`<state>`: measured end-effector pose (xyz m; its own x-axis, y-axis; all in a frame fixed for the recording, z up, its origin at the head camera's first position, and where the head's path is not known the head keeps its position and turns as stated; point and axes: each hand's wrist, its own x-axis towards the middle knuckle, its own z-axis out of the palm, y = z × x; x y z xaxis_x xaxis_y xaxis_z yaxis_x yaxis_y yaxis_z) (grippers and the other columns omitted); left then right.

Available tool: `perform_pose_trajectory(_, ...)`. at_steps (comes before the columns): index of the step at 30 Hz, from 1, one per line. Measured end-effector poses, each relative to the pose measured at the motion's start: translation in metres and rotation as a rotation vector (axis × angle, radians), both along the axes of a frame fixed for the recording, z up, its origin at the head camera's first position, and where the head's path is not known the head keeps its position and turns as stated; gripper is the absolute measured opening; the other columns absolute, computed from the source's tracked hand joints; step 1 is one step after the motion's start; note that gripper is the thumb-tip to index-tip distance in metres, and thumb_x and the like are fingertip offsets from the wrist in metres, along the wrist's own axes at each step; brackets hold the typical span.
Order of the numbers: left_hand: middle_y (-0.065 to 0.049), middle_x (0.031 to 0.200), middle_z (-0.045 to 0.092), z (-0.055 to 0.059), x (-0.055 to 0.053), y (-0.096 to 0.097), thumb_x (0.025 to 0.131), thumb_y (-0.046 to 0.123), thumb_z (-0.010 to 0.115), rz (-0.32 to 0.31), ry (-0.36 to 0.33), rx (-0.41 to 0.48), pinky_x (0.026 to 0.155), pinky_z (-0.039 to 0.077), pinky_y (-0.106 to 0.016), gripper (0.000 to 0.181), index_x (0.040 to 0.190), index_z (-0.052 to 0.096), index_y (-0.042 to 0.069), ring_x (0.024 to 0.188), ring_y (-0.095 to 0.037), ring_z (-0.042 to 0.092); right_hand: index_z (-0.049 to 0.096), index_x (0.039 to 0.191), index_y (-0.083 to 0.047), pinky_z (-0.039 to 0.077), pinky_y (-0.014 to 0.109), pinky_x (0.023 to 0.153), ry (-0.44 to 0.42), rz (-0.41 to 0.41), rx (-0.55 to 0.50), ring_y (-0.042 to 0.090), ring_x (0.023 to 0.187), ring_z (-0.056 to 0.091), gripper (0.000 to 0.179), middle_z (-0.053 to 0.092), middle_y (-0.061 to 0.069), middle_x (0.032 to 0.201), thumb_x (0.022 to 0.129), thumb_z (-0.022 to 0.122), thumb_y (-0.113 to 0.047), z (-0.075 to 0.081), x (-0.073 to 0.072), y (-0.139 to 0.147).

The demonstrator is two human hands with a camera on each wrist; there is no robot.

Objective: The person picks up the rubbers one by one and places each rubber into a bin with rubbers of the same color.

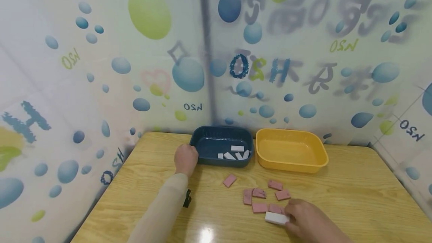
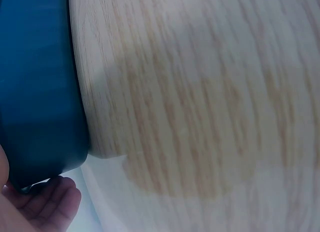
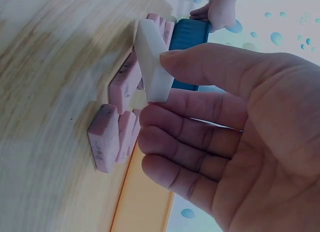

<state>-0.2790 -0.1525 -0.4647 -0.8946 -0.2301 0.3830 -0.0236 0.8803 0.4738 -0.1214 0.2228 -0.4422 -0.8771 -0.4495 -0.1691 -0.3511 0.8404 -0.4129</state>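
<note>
My right hand (image 1: pixel 305 216) pinches a white eraser (image 3: pixel 154 67) between thumb and index finger, the other fingers bent below it. In the head view this eraser overlaps the near edge of a group of pink erasers (image 1: pixel 260 208), several of them dark-smudged, lying on the wooden table. At the back, my left hand (image 1: pixel 186 159) grips the left end of a dark blue plastic bin (image 1: pixel 219 161); its fingers (image 2: pixel 62 199) curl round the bin's edge in the left wrist view. Several white erasers (image 1: pixel 237 148) lie inside the bin, toward its right front corner.
A yellow bin (image 1: pixel 287 165) stands right of the blue one, close beside it, with no erasers inside. A small dark object (image 1: pixel 187 198) shows beside the left forearm. Behind the table (image 1: pixel 357 183) hangs a patterned curtain (image 1: pixel 229 96).
</note>
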Motion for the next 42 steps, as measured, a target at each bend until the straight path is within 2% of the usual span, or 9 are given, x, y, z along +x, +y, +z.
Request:
perform_pose_trajectory(8,-0.013,0.057,0.056,-0.002,-0.002,0.001,0.093,0.002,0.052,0.0,-0.003,0.02,0.048,0.052,-0.045,0.045,0.05,0.047,0.009,0.051,-0.024,0.053,0.071,0.084,-0.022,0.044,0.028,0.064,-0.033,-0.055,0.005,0.007,0.07,0.048,0.009,0.058,-0.012,0.082,0.087,0.08,-0.021,0.008,-0.001,-0.005)
perform_pose_trajectory(13,-0.014,0.057,0.056,-0.002,-0.002,0.001,0.092,0.001,0.052,0.001,0.006,0.021,0.048,0.052,-0.045,0.044,0.049,0.048,0.009,0.052,-0.025,0.055,0.069,0.082,-0.024,0.042,0.025,0.061,0.031,-0.008,-0.01,0.003,0.067,0.045,0.012,0.055,-0.013,0.08,0.09,0.077,-0.021,0.012,-0.001,-0.004)
perform_pose_trajectory(18,-0.017,0.058,0.059,-0.002,-0.001,0.001,0.093,0.002,0.053,0.009,0.015,0.004,0.049,0.052,-0.046,0.044,0.049,0.049,0.008,0.053,-0.028,0.059,0.074,0.09,-0.018,0.046,0.024,0.061,0.104,0.028,-0.042,0.0,0.068,0.045,0.003,0.058,-0.013,0.083,0.09,0.077,-0.019,0.014,-0.005,-0.004)
perform_pose_trajectory(21,-0.018,0.06,0.06,-0.001,-0.001,0.001,0.093,0.002,0.053,0.015,0.009,0.0,0.05,0.053,-0.046,0.044,0.049,0.05,0.007,0.054,-0.03,0.061,0.076,0.094,-0.014,0.048,0.024,0.061,0.164,0.056,-0.054,-0.001,0.069,0.046,0.008,0.061,-0.011,0.085,0.089,0.079,-0.02,0.016,-0.007,-0.005)
perform_pose_trajectory(24,-0.018,0.06,0.061,-0.001,-0.001,0.001,0.093,0.002,0.053,0.019,0.006,-0.008,0.05,0.053,-0.046,0.044,0.05,0.051,0.006,0.056,-0.031,0.062,0.077,0.101,-0.011,0.049,0.026,0.062,0.176,0.052,-0.055,0.002,0.071,0.048,0.017,0.065,-0.007,0.088,0.089,0.08,-0.024,0.018,-0.01,-0.007)
perform_pose_trajectory(27,-0.018,0.061,0.061,-0.001,-0.001,0.002,0.093,0.002,0.053,0.017,0.007,-0.01,0.051,0.053,-0.046,0.043,0.05,0.051,0.006,0.056,-0.031,0.062,0.078,0.107,-0.01,0.055,0.03,0.068,0.188,0.037,-0.046,0.006,0.077,0.055,0.024,0.072,-0.001,0.099,0.089,0.08,-0.025,0.022,-0.013,-0.009)
perform_pose_trajectory(29,-0.017,0.06,0.06,-0.001,-0.001,0.002,0.093,0.002,0.052,0.014,0.006,-0.007,0.051,0.053,-0.046,0.043,0.05,0.051,0.006,0.055,-0.03,0.06,0.079,0.108,-0.009,0.054,0.029,0.067,0.21,0.036,-0.039,0.006,0.076,0.055,0.023,0.07,-0.001,0.097,0.088,0.08,-0.023,0.024,-0.015,-0.011)
perform_pose_trajectory(35,-0.015,0.059,0.058,-0.001,-0.001,0.001,0.093,0.002,0.052,0.013,0.004,0.005,0.052,0.053,-0.047,0.044,0.05,0.051,0.007,0.055,-0.028,0.057,0.074,0.127,-0.01,0.042,0.021,0.057,0.275,0.049,-0.059,0.001,0.066,0.043,0.039,0.058,-0.008,0.083,0.088,0.077,-0.017,0.033,-0.02,-0.013)
perform_pose_trajectory(42,-0.018,0.061,0.06,-0.001,-0.002,0.002,0.093,0.003,0.053,0.025,0.009,0.005,0.053,0.054,-0.048,0.043,0.05,0.051,0.006,0.056,-0.031,0.061,0.078,0.106,-0.01,0.044,0.022,0.059,0.284,0.042,-0.066,0.002,0.067,0.045,0.018,0.056,-0.011,0.079,0.089,0.079,-0.017,0.042,-0.03,-0.017)
